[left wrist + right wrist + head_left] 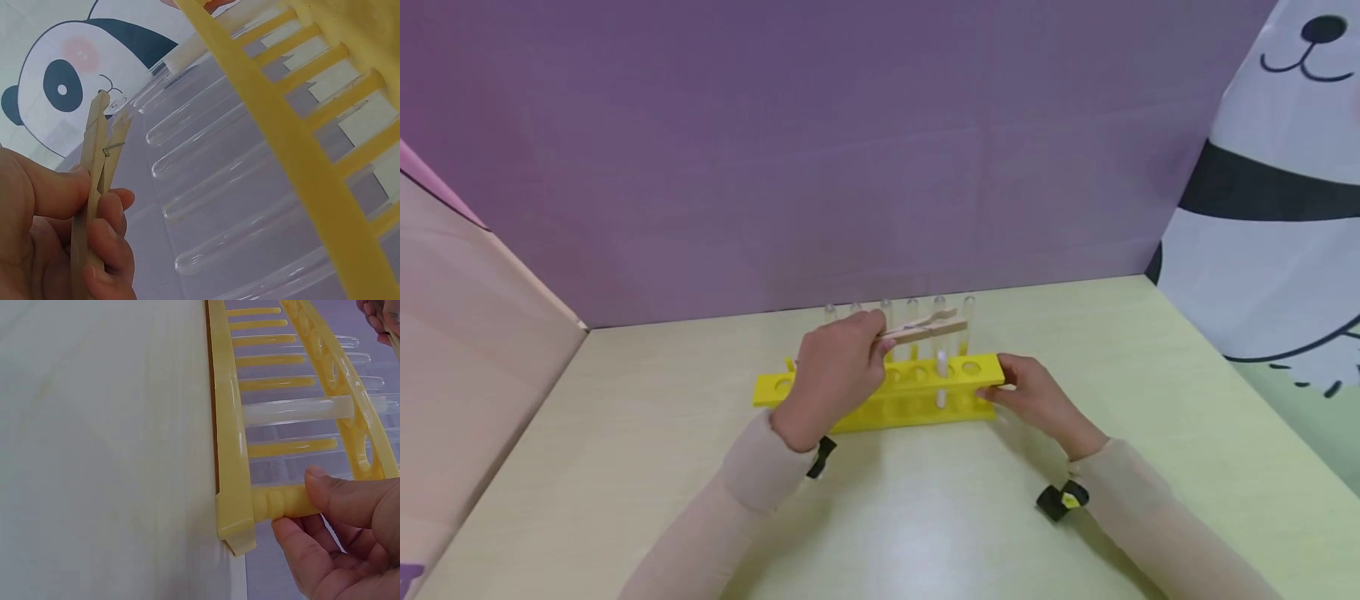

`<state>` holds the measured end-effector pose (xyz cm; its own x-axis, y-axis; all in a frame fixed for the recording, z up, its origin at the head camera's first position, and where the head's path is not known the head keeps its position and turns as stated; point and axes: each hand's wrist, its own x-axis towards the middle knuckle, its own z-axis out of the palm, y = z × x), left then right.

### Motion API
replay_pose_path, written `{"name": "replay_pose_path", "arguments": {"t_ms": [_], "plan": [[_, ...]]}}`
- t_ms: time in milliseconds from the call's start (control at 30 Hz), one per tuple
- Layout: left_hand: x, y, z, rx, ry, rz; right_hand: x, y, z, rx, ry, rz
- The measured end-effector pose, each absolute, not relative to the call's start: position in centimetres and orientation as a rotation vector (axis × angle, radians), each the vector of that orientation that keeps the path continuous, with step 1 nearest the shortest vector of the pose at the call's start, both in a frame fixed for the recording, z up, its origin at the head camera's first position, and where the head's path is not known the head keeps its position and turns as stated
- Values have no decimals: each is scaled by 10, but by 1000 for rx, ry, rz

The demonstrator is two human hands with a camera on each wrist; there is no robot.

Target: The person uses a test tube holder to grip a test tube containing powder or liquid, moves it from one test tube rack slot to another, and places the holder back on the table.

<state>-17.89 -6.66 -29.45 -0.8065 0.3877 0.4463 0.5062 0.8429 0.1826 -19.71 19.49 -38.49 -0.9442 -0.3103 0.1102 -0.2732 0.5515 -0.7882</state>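
Towards the table's [910, 517] 12 o'clock edge, the right hand [1037, 398] is gripping the yellow rack [910, 388] (3 o'clock end); the left hand [837, 367] is holding a wooden clamp [925, 330] beside clear tubes [968, 308].

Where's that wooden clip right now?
In the head view, the wooden clip is in the person's left hand, above the yellow rack, its tip near the clear tubes toward the rack's right end.
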Motion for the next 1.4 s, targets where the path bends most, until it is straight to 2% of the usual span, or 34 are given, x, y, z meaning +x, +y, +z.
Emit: {"name": "replay_pose_path", "arguments": {"t_ms": [400,1400], "plan": [[-181,-64,-296,-641,-2628,-409,-197,195,-381,-461,2713,-1366],[-153,-44,-317,-607,-2688,-381,-184,211,-382,-536,2663,-1380]]}}
